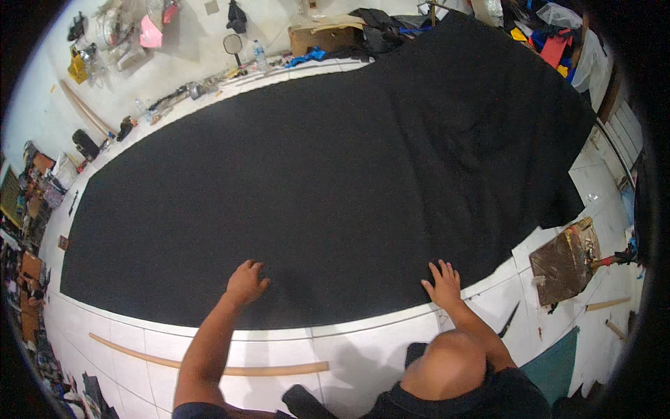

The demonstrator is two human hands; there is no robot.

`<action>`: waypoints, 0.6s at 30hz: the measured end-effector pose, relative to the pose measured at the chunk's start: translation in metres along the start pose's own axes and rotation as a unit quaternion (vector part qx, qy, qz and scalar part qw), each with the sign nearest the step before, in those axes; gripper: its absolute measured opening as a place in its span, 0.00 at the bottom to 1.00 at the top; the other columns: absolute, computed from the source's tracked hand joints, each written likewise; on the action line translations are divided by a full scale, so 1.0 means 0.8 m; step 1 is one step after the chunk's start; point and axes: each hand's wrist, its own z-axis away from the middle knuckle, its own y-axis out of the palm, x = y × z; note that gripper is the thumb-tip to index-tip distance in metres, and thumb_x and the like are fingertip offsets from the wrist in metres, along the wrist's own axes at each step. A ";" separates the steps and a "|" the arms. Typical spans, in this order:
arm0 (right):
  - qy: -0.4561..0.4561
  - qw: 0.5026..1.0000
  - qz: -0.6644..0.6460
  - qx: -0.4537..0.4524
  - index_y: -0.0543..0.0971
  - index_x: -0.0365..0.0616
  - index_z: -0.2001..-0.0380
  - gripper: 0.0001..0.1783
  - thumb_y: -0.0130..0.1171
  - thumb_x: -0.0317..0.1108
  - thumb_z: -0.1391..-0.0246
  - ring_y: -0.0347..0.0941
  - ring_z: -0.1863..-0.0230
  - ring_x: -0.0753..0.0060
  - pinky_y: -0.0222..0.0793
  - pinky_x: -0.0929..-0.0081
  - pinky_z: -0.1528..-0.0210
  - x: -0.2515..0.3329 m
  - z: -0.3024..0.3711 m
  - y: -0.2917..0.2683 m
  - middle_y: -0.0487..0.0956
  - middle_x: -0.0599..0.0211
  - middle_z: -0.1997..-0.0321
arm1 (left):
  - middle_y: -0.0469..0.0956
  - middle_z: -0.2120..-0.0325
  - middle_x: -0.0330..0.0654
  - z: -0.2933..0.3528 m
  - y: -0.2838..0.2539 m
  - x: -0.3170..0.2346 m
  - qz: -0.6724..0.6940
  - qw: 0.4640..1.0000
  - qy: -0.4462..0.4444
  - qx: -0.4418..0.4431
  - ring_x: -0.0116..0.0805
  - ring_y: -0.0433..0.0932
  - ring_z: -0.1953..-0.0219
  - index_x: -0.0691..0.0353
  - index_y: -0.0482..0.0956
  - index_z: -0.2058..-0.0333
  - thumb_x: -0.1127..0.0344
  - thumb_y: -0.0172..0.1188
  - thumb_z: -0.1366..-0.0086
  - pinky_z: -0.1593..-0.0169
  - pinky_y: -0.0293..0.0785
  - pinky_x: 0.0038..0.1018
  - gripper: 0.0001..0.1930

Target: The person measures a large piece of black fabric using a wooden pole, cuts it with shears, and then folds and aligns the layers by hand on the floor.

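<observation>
A wide sheet of black fabric [279, 188] lies spread over the white floor. Its left and middle parts look flat, while the right side has folds and a raised far corner. My left hand [246, 281] rests on the near part of the cloth, open, fingers slightly bent and apart. Farther right, by the near edge, my right hand [445, 285] is on the fabric too, its fingers spread. Neither hand holds anything. A blurred rounded patch of bare skin [450, 363] partly covers my right forearm.
A long wooden strip [279, 369] lies on the tiles [377, 342] before me. On the right are a worn brown board [562, 269], a dark knife-like tool [510, 320] and green material [555, 363]. A cardboard box [324, 40] and water bottle [259, 54] stand along the wall.
</observation>
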 end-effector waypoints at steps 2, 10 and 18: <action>0.025 1.000 0.011 0.000 0.64 0.51 0.35 0.35 0.53 0.54 0.40 0.51 0.30 0.40 0.46 0.39 0.32 -0.029 -0.007 0.004 0.58 0.47 0.30 | 0.59 0.35 0.53 -0.013 0.056 -0.039 0.046 0.998 0.011 -0.034 0.51 0.59 0.33 0.58 0.67 0.38 0.53 0.59 0.36 0.33 0.60 0.41 0.30; 0.199 0.978 0.059 -0.038 0.65 0.50 0.35 0.34 0.47 0.58 0.37 0.57 0.30 0.51 0.53 0.36 0.36 -0.175 0.001 0.008 0.62 0.56 0.31 | 0.40 0.30 0.59 0.052 0.228 -0.170 0.040 0.999 -0.025 -0.006 0.62 0.40 0.28 0.52 0.50 0.30 0.43 0.56 0.36 0.30 0.40 0.55 0.42; 0.245 0.964 -0.038 -0.100 0.73 0.36 0.52 0.27 0.61 0.48 0.44 0.69 0.47 0.43 0.67 0.55 0.45 -0.251 0.135 -0.033 0.72 0.48 0.49 | 0.49 0.33 0.62 0.028 0.243 -0.229 0.046 0.991 0.093 -0.085 0.65 0.48 0.31 0.59 0.57 0.33 0.51 0.62 0.39 0.32 0.47 0.56 0.39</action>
